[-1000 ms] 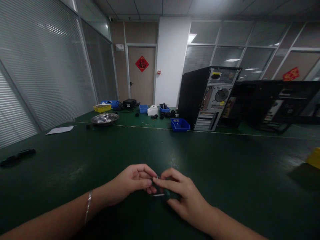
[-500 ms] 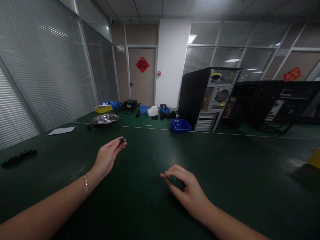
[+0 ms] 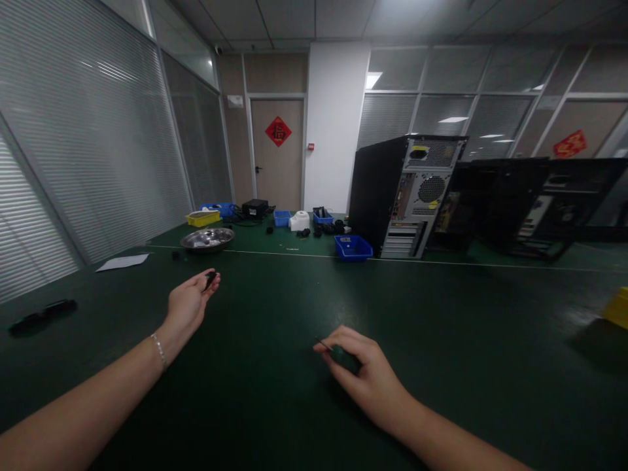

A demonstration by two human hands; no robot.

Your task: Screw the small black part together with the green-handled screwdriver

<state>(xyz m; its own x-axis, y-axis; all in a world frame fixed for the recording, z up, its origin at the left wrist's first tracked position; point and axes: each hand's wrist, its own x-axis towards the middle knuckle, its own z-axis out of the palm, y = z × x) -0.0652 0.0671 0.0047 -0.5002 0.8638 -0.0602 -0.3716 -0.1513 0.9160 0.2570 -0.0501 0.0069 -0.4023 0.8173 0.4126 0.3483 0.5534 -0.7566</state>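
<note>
While the right hand (image 3: pixel 366 376) stays pinching a thin part (image 3: pixel 324 343), the left hand (image 3: pixel 189 302) has carried its small black piece (image 3: pixel 210 279) farther left.

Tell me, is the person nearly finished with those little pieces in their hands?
Done: two pieces are apart, one per hand. In hand: the left hand pinches a small black part out toward the metal bowl; the right hand holds a thin piece over the green table. Left: both are unplaced.
</note>
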